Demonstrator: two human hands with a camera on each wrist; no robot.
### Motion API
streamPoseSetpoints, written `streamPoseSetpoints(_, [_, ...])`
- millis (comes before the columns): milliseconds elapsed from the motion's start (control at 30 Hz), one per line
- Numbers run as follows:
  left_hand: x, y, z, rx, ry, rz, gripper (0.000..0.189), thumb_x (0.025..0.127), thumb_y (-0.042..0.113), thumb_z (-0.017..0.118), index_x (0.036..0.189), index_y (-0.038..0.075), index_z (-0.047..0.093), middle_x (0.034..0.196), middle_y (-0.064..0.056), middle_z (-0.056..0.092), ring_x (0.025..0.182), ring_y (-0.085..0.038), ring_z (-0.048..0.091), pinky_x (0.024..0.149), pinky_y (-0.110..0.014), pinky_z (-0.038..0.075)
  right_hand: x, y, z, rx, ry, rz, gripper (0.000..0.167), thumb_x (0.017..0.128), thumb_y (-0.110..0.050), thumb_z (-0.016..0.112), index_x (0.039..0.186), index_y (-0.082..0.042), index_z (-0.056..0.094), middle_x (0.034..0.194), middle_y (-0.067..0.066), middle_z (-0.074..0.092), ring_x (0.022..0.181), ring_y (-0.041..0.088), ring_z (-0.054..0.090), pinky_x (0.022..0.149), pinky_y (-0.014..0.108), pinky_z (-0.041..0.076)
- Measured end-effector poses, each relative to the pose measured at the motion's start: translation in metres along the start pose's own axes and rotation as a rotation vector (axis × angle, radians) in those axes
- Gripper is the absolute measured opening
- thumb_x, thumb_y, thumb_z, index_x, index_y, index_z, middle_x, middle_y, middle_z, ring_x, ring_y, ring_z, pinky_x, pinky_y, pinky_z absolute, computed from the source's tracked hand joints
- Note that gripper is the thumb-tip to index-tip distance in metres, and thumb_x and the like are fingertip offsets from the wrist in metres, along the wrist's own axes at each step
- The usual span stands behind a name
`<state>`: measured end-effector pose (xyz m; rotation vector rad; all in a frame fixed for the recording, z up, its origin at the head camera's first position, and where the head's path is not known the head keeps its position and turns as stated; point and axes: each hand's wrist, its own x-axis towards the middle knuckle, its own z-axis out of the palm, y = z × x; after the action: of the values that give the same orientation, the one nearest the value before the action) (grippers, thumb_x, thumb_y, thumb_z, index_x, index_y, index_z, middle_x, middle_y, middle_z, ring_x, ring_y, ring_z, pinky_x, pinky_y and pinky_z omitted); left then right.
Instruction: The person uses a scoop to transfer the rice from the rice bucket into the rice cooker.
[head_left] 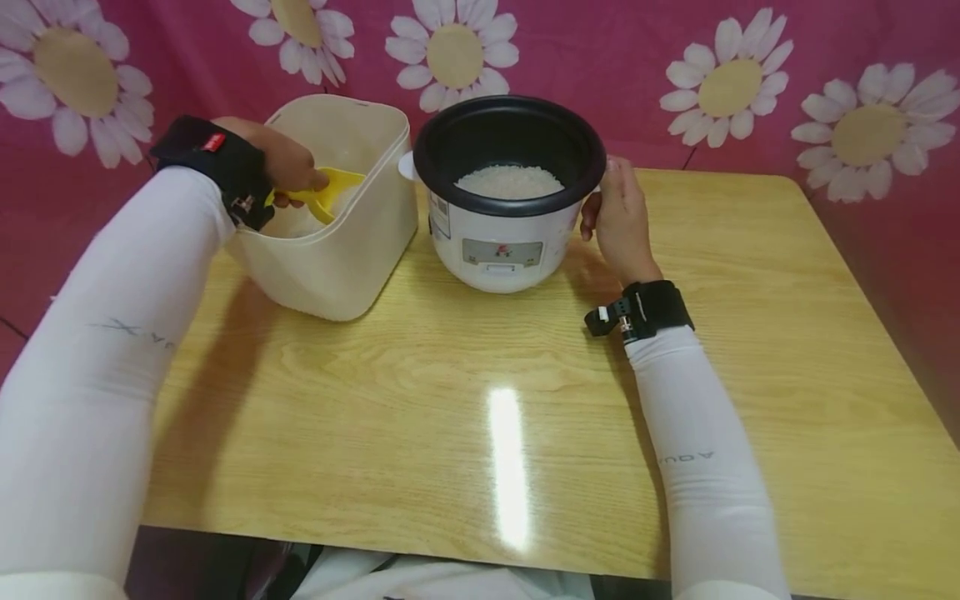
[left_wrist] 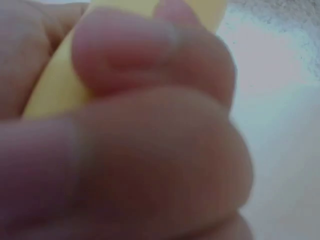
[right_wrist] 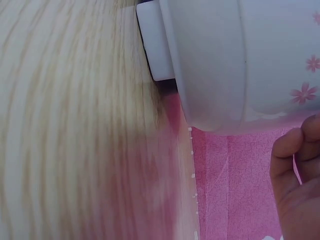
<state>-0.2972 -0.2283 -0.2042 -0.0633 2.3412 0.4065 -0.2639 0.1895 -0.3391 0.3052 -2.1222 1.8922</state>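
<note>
With curled fingers my left hand (head_left: 281, 157) grips the handle of a yellow scoop (head_left: 339, 185), down inside the mouth of a cream plastic bin (head_left: 352, 271). White rice (head_left: 296, 222) shows in the bin below the scoop. In the left wrist view, blurred fingers (left_wrist: 160, 145) wrap the yellow handle (left_wrist: 57, 92). A white rice cooker (head_left: 491, 271), lidless with a black inner pot (head_left: 487, 142), stands right of the bin. Rice (head_left: 512, 182) lies in that pot. My right hand (head_left: 624, 212) holds the cooker's right side by the rim, covering the handle there.
A wooden table (head_left: 420, 400) carries the bin and cooker, which stand side by side near its back edge. Behind hangs a pink cloth (head_left: 577, 50) with white flowers. The cooker's left handle (head_left: 406, 165) points toward the bin's rim.
</note>
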Motion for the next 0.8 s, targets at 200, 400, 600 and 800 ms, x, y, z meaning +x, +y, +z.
streamPoseSetpoints(200, [-0.006,-0.005,-0.009,0.098,0.016,0.034,0.058,0.11,0.05,0.031,0.136,-0.002,0.041,0.088,-0.005,0.053,0.078,-0.022,0.049,0.069,-0.031,0.049,0.001,-0.002,0.0,0.019,0.003,-0.039,0.025,0.111,-0.042,0.036,0.119,-0.026,0.054,0.072,0.0,0.048,0.054,0.013,0.046,0.048,0.021,0.044])
streamPoseSetpoints(400, [-0.009,-0.011,-0.013,0.05,0.016,0.045,0.057,0.11,0.05,0.03,0.136,-0.001,0.038,0.088,-0.004,0.052,0.08,-0.022,0.05,0.071,-0.032,0.05,0.001,0.001,0.001,0.024,0.01,-0.023,0.025,0.111,-0.042,0.035,0.116,-0.026,0.053,0.068,0.001,0.047,0.052,0.013,0.046,0.047,0.021,0.044])
streamPoseSetpoints(600, [-0.011,-0.015,-0.014,0.027,0.042,0.069,0.057,0.11,0.05,0.031,0.135,-0.001,0.04,0.084,0.0,0.052,0.079,-0.021,0.05,0.072,-0.031,0.048,0.0,0.003,0.0,0.003,0.013,-0.02,0.024,0.112,-0.04,0.034,0.118,-0.026,0.053,0.067,0.0,0.047,0.052,0.012,0.047,0.048,0.021,0.044])
streamPoseSetpoints(800, [-0.014,-0.021,-0.016,-0.004,0.043,0.066,0.06,0.11,0.05,0.031,0.141,0.0,0.038,0.082,0.001,0.053,0.075,-0.018,0.051,0.072,-0.03,0.051,0.0,0.003,-0.002,-0.023,-0.001,-0.02,0.023,0.113,-0.039,0.032,0.118,-0.028,0.052,0.072,0.001,0.047,0.055,0.012,0.047,0.05,0.02,0.045])
